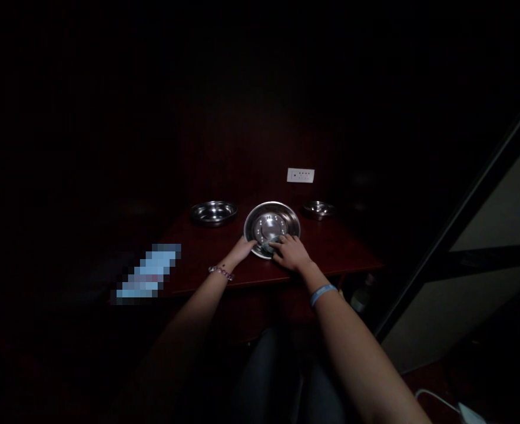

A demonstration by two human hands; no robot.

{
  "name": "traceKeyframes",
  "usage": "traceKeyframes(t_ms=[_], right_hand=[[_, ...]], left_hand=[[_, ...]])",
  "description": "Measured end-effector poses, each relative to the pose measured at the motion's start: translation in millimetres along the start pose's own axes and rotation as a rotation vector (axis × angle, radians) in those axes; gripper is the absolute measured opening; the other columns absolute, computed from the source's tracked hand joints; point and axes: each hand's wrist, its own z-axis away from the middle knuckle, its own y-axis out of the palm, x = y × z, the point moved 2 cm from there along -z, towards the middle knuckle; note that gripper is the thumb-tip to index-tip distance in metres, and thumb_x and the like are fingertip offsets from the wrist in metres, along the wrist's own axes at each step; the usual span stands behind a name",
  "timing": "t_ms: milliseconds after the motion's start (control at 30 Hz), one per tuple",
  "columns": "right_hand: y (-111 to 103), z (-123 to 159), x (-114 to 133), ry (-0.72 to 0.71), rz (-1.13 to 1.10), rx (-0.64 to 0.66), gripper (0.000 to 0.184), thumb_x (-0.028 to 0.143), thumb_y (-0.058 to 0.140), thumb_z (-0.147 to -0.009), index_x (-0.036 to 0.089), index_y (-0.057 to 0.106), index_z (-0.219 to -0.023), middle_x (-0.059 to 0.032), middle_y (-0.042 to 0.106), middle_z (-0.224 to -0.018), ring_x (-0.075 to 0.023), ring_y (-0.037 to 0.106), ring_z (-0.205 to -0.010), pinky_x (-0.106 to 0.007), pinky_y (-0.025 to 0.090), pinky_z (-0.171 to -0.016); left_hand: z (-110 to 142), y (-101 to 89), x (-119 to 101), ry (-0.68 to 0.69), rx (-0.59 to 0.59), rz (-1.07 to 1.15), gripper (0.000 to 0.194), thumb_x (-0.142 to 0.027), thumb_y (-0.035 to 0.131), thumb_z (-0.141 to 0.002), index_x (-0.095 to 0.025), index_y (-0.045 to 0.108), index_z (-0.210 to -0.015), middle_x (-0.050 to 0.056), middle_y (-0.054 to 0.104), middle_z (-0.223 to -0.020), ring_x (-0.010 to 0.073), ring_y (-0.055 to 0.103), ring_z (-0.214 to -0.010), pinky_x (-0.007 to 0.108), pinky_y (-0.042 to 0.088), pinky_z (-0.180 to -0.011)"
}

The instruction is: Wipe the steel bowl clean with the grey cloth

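Observation:
A shiny metal bowl is tilted toward me near the front of the dark red table, its inside showing. My left hand grips its lower left rim, thumb over the edge and the other fingers hidden behind. Inside the bowl's lower part, my right hand presses a small greyish-green piece, perhaps a cloth, against the metal with bent fingers. The exact kind of that piece is too dim to make out. Light spots reflect in the bowl's base.
A wide metal bowl stands at the back left of the table, a smaller one at the back right. A white socket panel is on the wall. A pixelated bright patch lies left; a bottle stands below right.

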Motion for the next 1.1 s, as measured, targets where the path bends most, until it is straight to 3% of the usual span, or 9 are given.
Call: traceKeyframes(t_ms=[233,433,633,800,1100], right_hand=[[-7,1,-12,0.136,0.11,-0.122,0.038,0.037,0.056,-0.093,0.014,0.072,-0.119,-0.0183,0.07,-0.118,-0.0321,0.051,-0.119,-0.047,0.024,-0.111],[-9,-1,-14,0.127,0.164,-0.234,0.035,0.017,0.047,-0.094,0.008,0.069,-0.12,-0.0216,0.066,-0.128,-0.0313,0.046,-0.127,-0.047,0.02,-0.115],[-11,-1,-17,0.061,0.134,-0.205,0.038,0.012,0.045,-0.095,0.009,0.067,-0.126,-0.0219,0.059,-0.138,-0.0329,0.044,-0.132,-0.048,0.027,-0.112],[-6,0,-18,0.035,0.107,-0.165,0.042,0.015,0.05,-0.094,0.011,0.062,-0.134,-0.0204,0.056,-0.142,-0.0322,0.044,-0.134,-0.046,0.032,-0.111],[-5,7,-18,0.028,0.053,-0.101,0.05,0.019,0.055,-0.091,0.008,0.056,-0.14,-0.0198,0.06,-0.136,-0.0297,0.05,-0.13,-0.04,0.034,-0.112]], left_hand=[[-4,-0.3,9,-0.052,-0.014,0.059,0.055,-0.009,0.067,-0.069,-0.013,0.064,-0.124,0.014,0.068,-0.13,0.0307,0.056,-0.13,0.05,0.032,-0.119],[-9,-3.1,15,-0.037,-0.002,0.081,0.059,-0.006,0.062,-0.065,-0.01,0.062,-0.124,0.015,0.066,-0.133,0.0309,0.058,-0.129,0.05,0.036,-0.117],[-6,-2.9,10,-0.043,0.023,0.069,0.048,-0.009,0.063,-0.067,-0.01,0.066,-0.114,0.015,0.072,-0.122,0.0311,0.063,-0.121,0.049,0.041,-0.114],[-6,-3.4,7,-0.071,0.005,0.036,0.049,-0.006,0.061,-0.067,-0.011,0.064,-0.115,0.014,0.071,-0.123,0.0299,0.063,-0.121,0.048,0.041,-0.114],[-10,-4.8,17,-0.078,0.0,-0.006,0.047,-0.004,0.059,-0.072,-0.007,0.061,-0.119,0.016,0.068,-0.128,0.0291,0.062,-0.122,0.043,0.042,-0.113]])
